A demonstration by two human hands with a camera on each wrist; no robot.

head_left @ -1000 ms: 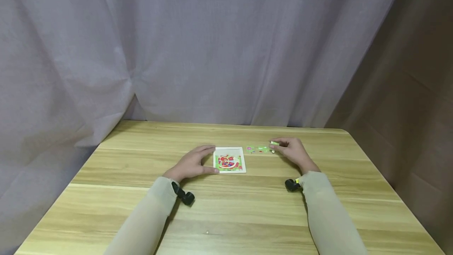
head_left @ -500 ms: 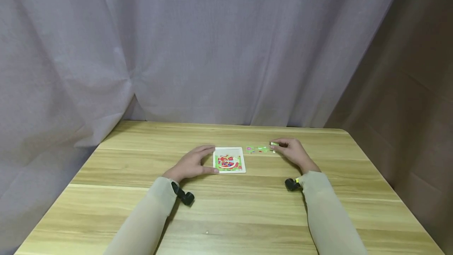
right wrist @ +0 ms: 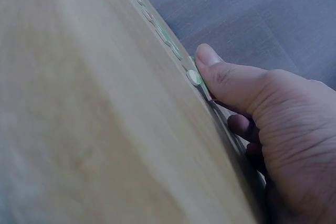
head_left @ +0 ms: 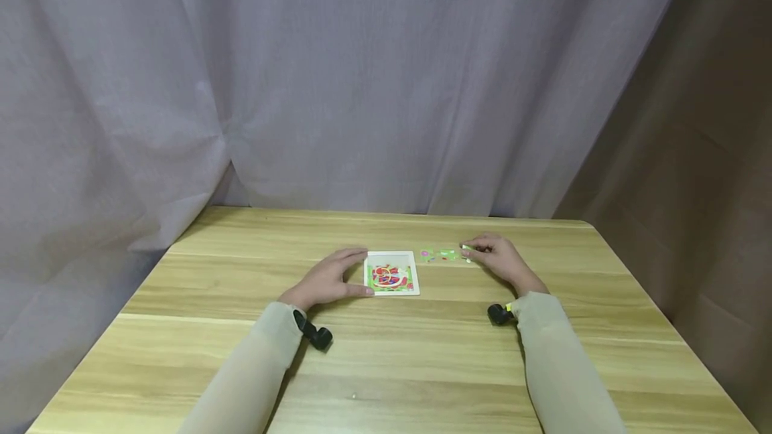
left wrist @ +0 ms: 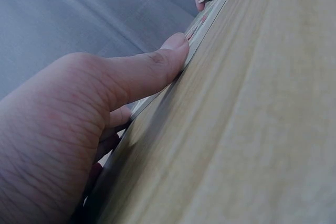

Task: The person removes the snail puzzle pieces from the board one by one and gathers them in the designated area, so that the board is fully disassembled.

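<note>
A square jigsaw tray [head_left: 416, 280] with a white rim lies on the table, its lower part filled by a red, green and white picture. My left hand [head_left: 328, 278] holds it by the left side, thumb at the near rim and fingers at the far left corner. In the left wrist view the thumb [left wrist: 152, 72] lies along the tray's edge. To the right is a row of green puzzle pieces [head_left: 443, 255]. At the row's right end my right hand [head_left: 499, 258] pinches a green puzzle piece [right wrist: 194, 76] with a rounded tab; the fingers hide part of it.
The wooden table [head_left: 410, 367] reaches back to a grey curtain [head_left: 362, 86] hanging behind its far edge. A darker curtain [head_left: 699, 186] hangs along the right side. Black wrist cameras [head_left: 498, 314] sit at both cuffs.
The puzzle piece in my right hand has tilted and shows less of its green face. My left hand stays at the tray.
</note>
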